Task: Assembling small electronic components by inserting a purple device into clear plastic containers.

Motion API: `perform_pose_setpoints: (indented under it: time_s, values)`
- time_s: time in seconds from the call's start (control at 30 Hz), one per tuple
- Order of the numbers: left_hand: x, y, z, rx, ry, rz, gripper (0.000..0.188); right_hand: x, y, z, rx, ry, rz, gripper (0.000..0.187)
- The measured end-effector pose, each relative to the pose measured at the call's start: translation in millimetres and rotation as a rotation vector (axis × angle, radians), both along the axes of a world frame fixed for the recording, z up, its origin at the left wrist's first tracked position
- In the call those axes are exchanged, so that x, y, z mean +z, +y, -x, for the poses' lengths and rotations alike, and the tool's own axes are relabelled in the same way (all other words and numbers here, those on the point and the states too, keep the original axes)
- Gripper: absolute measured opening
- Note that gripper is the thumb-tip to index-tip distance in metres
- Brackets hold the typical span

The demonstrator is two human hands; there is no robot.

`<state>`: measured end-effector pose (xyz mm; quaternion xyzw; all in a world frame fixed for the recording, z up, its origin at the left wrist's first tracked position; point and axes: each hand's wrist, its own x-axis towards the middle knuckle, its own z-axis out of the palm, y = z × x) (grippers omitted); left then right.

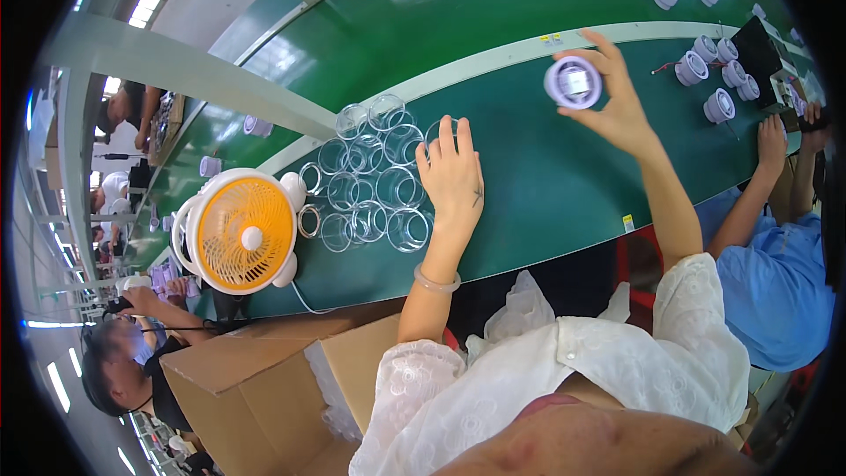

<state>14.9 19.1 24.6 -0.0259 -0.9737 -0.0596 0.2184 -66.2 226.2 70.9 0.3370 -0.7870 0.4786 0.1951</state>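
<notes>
Blouse point(546, 379): white and patterned, across the lower middle of the frame, nearest the camera.
Right hand point(624, 106): right of centre in the upper half, grasping a purple cup point(561, 82) between the thumb and curled fingers.
Cup label: a pale square point(577, 81) shows inside the round rim; any marks on it are too small to read.
Left hand point(451, 181): near the middle of the frame, palm down, fingers stretched over a clear glass point(433, 130); whether they grip it I cannot tell.
Bracelet point(437, 280): pale, around the left wrist.
Glasses point(363, 157): a clear cluster standing close together, left of the left hand.
Tabletop point(529, 185): dark green, across the centre, with a pale strip along its far side.
Yellow labels point(628, 224): one at the near edge, right of centre, and a pair on the pale strip at upper centre; their print is too small to read.
Fan point(251, 238): orange and white, left of the glasses.
More purple cups point(692, 69): grouped at upper right, some with wires.
Co-worker point(775, 291): blue shirt, right edge, forearms at the tabletop.
Cardboard box point(251, 405): open, lower left, with clear plastic wrap point(330, 388) inside.
</notes>
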Motion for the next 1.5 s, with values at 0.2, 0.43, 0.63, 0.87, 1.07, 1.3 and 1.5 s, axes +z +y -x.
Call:
perform_pose_setpoints:
  time_s: [0.2,0.43,0.63,0.87,1.07,1.3,1.5]
  values:
    - [-3,4,17,-0.307,0.072,-0.121,0.029,-15,-29,0,0.173,-0.104,0.207,0.067]
    - [-19,14,46,-0.410,0.186,-0.229,0.029,-25,-29,1,0.239,-0.138,0.286,0.066]
    - [-17,13,43,-0.134,0.194,-0.223,0.044,-40,-15,5,0.343,-0.441,0.522,0.061]
    - [-22,2,44,-0.153,0.221,-0.348,0.041,-47,-14,8,0.727,-1.055,0.829,0.056]
    - [-21,6,44,-0.171,0.163,-0.186,0.048,-41,-20,3,0.600,-0.997,0.768,0.054]
    - [-29,13,37,-0.274,0.133,-0.769,0.065,-48,-15,12,0.588,-1.504,0.882,0.056]
    - [-31,18,41,-0.415,0.206,-1.104,0.050,-52,-13,13,0.594,-1.773,1.005,0.066]
